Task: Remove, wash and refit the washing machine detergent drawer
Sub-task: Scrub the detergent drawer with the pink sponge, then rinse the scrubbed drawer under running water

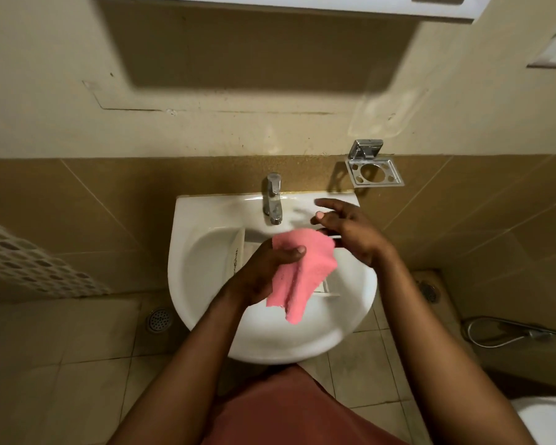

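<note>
The white detergent drawer (238, 252) lies in the white sink (206, 316), mostly hidden under my hands and a pink cloth (297, 271). My left hand (267, 268) grips the pink cloth over the drawer. My right hand (347, 232) hovers above the drawer's far right end, just right of the chrome tap (273, 199). Its fingers are spread and it holds nothing that I can see.
A chrome soap holder (374, 170) is fixed to the tiled wall at the right of the tap. A floor drain (159, 320) lies left of the sink, a hose (507, 332) at the right, and a toilet edge (546, 419) at bottom right.
</note>
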